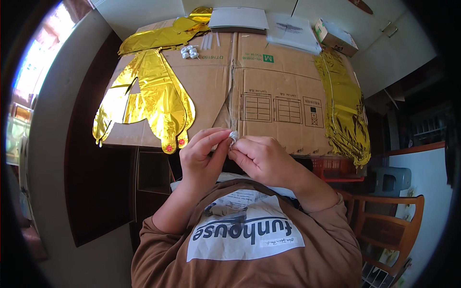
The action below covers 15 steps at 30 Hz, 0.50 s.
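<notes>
While our left hand (pixel 205 150) and right hand (pixel 260 156) both pinch a small white bundle (pixel 233 136), string perhaps, it sits between our fingertips by the middle of the cardboard surface's (pixel 211 89) near edge, long axis roughly toward the far edge, neither hand clearly nearer.

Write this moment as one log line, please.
left hand: pinching white string-like bundle | right hand: fingers closed at its lower end | cardboard: gold foil pieces, small white bundles
</notes>
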Each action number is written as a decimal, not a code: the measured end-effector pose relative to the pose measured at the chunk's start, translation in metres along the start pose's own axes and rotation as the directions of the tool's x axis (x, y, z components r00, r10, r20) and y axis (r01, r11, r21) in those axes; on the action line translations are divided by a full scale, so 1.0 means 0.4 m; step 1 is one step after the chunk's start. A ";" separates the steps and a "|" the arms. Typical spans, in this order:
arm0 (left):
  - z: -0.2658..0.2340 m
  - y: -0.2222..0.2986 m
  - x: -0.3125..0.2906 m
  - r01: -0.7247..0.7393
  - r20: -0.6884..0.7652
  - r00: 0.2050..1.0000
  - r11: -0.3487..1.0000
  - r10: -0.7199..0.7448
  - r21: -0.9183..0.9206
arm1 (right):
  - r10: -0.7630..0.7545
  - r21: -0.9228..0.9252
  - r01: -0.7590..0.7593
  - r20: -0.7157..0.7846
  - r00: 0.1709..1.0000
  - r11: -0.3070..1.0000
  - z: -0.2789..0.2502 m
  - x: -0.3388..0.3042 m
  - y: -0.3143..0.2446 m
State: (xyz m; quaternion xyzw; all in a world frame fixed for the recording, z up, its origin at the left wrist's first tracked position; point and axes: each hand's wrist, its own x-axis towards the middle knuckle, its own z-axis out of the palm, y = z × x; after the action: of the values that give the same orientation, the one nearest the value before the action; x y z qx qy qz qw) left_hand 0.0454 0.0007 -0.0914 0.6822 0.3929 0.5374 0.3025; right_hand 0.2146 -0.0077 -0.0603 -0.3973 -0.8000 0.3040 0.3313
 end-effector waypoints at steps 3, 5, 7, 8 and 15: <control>-0.003 0.007 0.006 -0.145 0.045 0.989 0.975 0.139 0.171 | -0.162 -0.170 0.154 -0.031 0.986 0.973 -0.031 0.009 -0.023; -0.006 0.000 0.009 -0.252 0.092 0.967 0.937 0.236 0.243 | -0.257 -0.242 0.238 -0.049 0.965 0.941 -0.051 0.020 -0.024; -0.011 0.013 0.015 -0.274 0.169 0.957 0.931 0.237 0.242 | -0.302 -0.298 0.288 -0.001 0.953 0.910 -0.073 0.034 -0.019; -0.013 0.018 0.016 -0.283 0.208 0.949 0.928 0.236 0.240 | -0.321 -0.324 0.312 0.024 0.947 0.893 -0.082 0.040 -0.013; -0.023 0.010 0.001 0.115 0.229 0.971 0.978 -0.073 -0.175 | -0.043 0.431 -0.023 0.141 0.989 0.902 -0.047 0.056 0.104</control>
State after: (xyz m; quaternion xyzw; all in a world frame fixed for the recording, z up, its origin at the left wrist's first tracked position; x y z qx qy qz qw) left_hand 0.0373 -0.0012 -0.0855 0.6868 0.3364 0.4775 0.4326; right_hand 0.2367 0.0361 -0.0737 -0.2864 -0.7371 0.5002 0.3528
